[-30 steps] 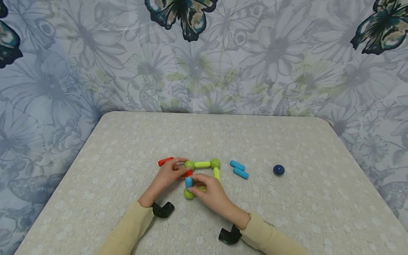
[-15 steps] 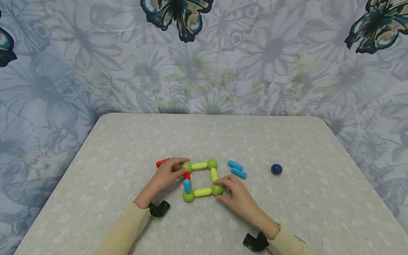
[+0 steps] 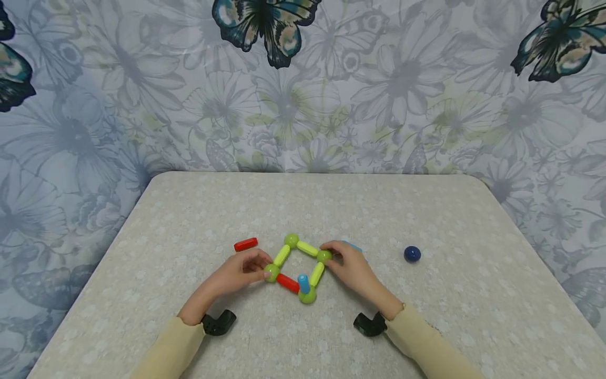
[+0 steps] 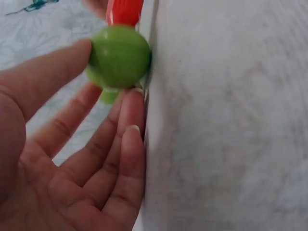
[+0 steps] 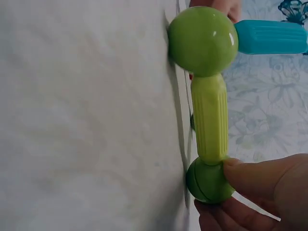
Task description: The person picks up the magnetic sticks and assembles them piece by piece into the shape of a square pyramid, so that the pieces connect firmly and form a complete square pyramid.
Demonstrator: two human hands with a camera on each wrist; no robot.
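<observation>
The left hand (image 3: pixel 241 271) pinches the frame's left green ball (image 3: pixel 272 272); the right hand (image 3: pixel 350 266) pinches the right green ball (image 3: pixel 324 256) on the worktop (image 3: pixel 189 221).

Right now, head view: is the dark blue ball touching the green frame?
No, the dark blue ball lies alone on the table, right of the right hand.
</observation>
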